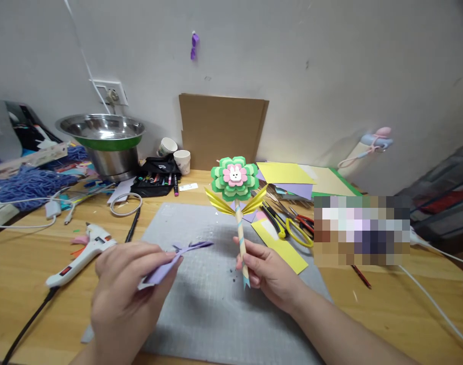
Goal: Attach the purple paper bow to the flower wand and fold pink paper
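Observation:
Between the thumb and fingers of my left hand (pixel 134 286) is a folded piece of purple paper (pixel 166 267), its thin far end pointing right. My right hand (pixel 271 274) grips the lower stem of a paper flower (pixel 239 228), held upright above the grey cutting mat (pixel 201 324). The bloom has layered green petals, a pink inner ring and a white rabbit face. Two pleated yellow leaves spread from the stem just under it, and a blue stripe winds round the stem. The purple paper and the flower are apart.
A white hot glue gun (pixel 83 253) lies left of the mat. Behind stand a metal basin (pixel 102 134), paper cups (pixel 182 161) and brown cardboard (pixel 222 132). Scissors (pixel 300 234) and yellow paper (pixel 282 248) lie right; a blurred patch hides part of the right side.

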Demonstrator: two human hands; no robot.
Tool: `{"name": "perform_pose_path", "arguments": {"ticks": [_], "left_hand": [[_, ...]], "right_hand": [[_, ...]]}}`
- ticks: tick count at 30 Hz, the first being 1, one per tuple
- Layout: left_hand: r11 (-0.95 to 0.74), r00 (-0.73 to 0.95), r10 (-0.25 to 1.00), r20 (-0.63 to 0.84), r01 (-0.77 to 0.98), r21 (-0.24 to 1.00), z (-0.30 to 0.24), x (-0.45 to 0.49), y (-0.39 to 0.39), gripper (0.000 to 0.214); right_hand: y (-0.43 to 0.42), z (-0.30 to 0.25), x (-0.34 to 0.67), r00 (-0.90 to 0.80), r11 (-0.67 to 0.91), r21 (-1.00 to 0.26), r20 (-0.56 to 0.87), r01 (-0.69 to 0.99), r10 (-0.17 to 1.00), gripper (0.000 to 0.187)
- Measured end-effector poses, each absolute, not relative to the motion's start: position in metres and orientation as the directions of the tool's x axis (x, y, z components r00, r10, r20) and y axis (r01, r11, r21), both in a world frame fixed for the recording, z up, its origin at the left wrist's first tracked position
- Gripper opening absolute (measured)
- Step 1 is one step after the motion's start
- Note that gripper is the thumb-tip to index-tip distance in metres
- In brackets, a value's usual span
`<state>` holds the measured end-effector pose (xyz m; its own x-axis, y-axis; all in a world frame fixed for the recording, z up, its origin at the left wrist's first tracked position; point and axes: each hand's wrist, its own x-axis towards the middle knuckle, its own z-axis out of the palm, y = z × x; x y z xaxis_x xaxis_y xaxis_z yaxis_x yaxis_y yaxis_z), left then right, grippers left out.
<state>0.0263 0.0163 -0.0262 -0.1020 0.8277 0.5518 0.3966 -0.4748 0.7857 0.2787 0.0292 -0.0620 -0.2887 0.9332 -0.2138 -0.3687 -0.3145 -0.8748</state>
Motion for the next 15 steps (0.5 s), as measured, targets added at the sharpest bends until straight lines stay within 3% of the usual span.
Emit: {"name": "perform_pose_path", "arguments": {"ticks": [1, 3, 5, 8, 12, 15], "left_hand": [[-0.564, 0.052, 0.742, 0.668, 0.588, 0.580, -0.030, 0.021, 0.019, 0.036], [-0.647, 0.346, 0.608, 0.715, 0.738, 0.193, -0.038, 0.016, 0.022, 0.035], [-0.660, 0.507, 0.581, 0.637, 0.751, 0.005, -0.044, 0.017, 0.020, 0.032], [-0.629, 0.549, 0.662, 0.510, 0.777, -0.021, -0.050, 0.022, 0.008, 0.031], [-0.578, 0.503, 0.777, 0.380, 0.808, 0.111, -0.051, 0.024, -0.012, 0.028], [-0.562, 0.484, 0.809, 0.334, 0.804, 0.194, -0.050, 0.016, -0.023, 0.049]], "right_hand": [[0.029, -0.063, 0.279, -0.290, -0.318, -0.873, -0.216, -0.370, 0.932, 0.044], [0.028, -0.063, 0.279, -0.292, -0.321, -0.872, -0.219, -0.369, 0.931, 0.044], [0.027, -0.064, 0.278, -0.293, -0.323, -0.875, -0.222, -0.361, 0.930, 0.043], [0.027, -0.064, 0.278, -0.292, -0.321, -0.883, -0.224, -0.343, 0.930, 0.043], [0.026, -0.063, 0.277, -0.289, -0.324, -0.896, -0.237, -0.304, 0.927, 0.045], [0.026, -0.063, 0.277, -0.296, -0.338, -0.909, -0.262, -0.245, 0.919, 0.047]]}}
